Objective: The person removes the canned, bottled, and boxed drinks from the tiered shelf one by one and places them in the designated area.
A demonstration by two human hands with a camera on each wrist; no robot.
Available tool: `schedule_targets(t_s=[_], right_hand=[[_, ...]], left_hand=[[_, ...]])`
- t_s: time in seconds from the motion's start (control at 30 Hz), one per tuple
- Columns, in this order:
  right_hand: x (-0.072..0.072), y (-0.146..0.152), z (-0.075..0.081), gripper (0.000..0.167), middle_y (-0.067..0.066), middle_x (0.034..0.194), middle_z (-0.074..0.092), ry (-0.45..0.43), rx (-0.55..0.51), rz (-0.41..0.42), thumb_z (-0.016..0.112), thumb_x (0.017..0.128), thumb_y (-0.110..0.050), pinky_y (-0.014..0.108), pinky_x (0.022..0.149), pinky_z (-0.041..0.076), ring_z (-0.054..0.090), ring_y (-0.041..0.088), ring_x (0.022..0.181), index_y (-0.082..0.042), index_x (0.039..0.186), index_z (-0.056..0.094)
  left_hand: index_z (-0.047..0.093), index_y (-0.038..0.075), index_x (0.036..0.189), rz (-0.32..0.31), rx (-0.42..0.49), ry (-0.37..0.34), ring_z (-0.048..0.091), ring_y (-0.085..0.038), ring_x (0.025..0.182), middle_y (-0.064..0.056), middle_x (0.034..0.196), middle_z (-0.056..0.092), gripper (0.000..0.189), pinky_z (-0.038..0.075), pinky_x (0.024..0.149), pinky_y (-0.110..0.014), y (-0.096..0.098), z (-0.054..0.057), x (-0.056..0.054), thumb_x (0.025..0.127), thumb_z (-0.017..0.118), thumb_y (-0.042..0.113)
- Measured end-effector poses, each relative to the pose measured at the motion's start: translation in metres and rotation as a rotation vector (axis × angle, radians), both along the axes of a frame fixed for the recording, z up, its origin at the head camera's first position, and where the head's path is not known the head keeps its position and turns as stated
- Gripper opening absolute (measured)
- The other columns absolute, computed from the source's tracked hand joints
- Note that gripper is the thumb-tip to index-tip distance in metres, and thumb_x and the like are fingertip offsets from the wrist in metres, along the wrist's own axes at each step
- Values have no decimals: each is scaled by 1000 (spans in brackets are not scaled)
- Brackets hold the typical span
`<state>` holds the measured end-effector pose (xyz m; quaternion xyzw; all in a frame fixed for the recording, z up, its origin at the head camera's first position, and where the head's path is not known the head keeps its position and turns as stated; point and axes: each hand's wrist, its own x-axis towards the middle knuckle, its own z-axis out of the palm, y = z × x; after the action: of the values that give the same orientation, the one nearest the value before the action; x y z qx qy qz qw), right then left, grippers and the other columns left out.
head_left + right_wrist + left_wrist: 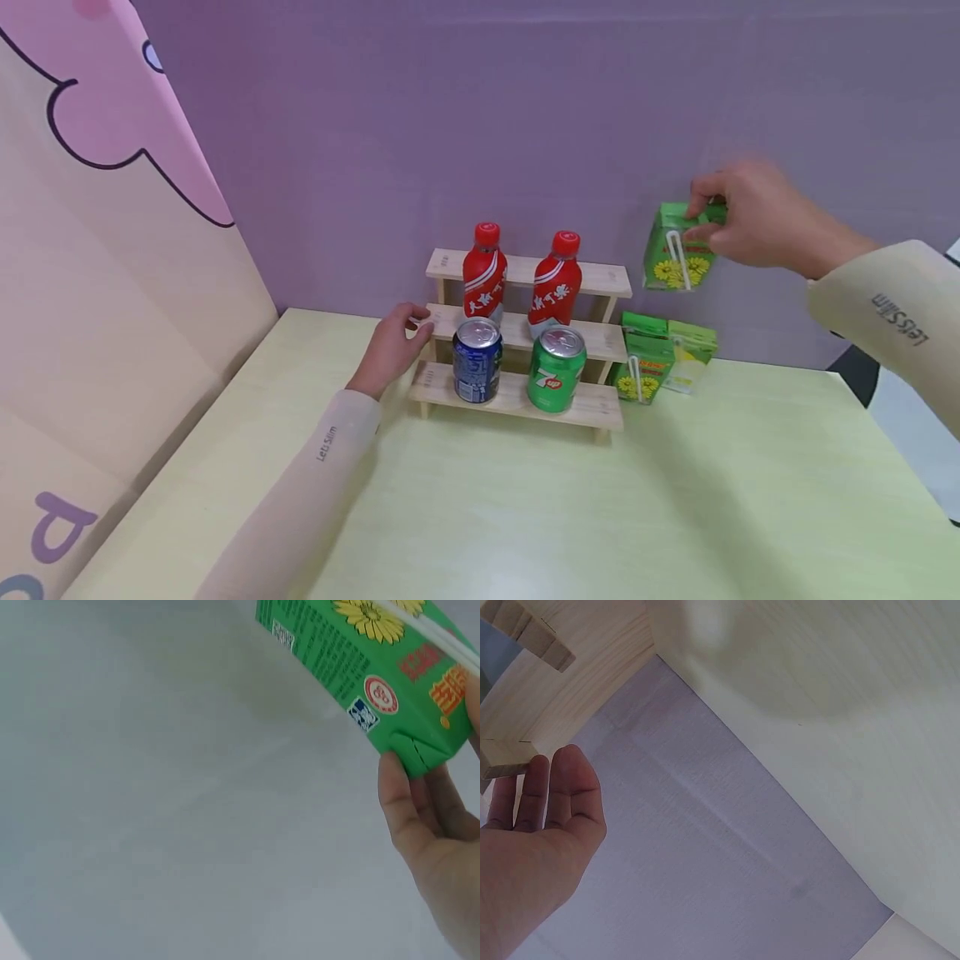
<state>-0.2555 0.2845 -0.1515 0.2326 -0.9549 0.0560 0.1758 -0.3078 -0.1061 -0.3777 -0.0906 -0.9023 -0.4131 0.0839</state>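
In the head view my right hand [757,217] pinches the top of a green drink carton [678,254] with yellow flowers and a white straw. The carton hangs upright in the air, right of the three-step wooden rack [525,400]. My left hand [393,346] touches the left end of the rack's middle step, fingers loosely bent. Its fingertips meet the plank end in the left wrist view. Two red cola bottles [557,287] stand on the middle step. A blue can [477,367] and a green 7up can [555,375] stand on the bottom step.
Beside the rack's right end, green cartons [641,371] and a paler yellow-green carton [692,358] stand close together on the pale table [480,517]. A purple panel [360,150] rises behind the rack. On the left is a cream wall [97,292] with cartoon shapes.
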Motion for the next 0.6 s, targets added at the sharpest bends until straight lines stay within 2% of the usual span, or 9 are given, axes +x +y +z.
schedule_targets(t_s=[0.13,0.37,0.5,0.6], right_hand=[[12,31,-26,18,1,75,56,-6,61,-11,76,73,-2,34,55,35,41,20,71,-13,73,62],[27,74,-85,26,-2,74,57,-96,49,-73,81,69,-4,32,52,35,43,20,69,-15,70,58],[27,84,-125,25,-4,73,58,-84,-1,-45,83,66,-5,30,51,37,47,15,65,-16,70,60],[25,83,-153,26,-5,72,58,-24,-56,-5,84,63,-4,31,52,39,48,14,64,-16,70,62]], left_hand=[[54,7,121,3,1,3,51,-25,104,-10,120,54,30,48,88,-36,-1,0,0,96,57,23],[56,6,119,-3,-6,48,52,-25,104,-11,119,55,29,47,88,-37,-3,-5,-2,95,58,22],[56,6,120,6,-6,52,52,-25,104,-11,118,56,29,47,88,-38,-8,-5,-3,95,58,21],[55,6,120,15,-6,35,52,-25,104,-10,118,55,30,47,89,-38,-11,-4,-1,95,58,21]])
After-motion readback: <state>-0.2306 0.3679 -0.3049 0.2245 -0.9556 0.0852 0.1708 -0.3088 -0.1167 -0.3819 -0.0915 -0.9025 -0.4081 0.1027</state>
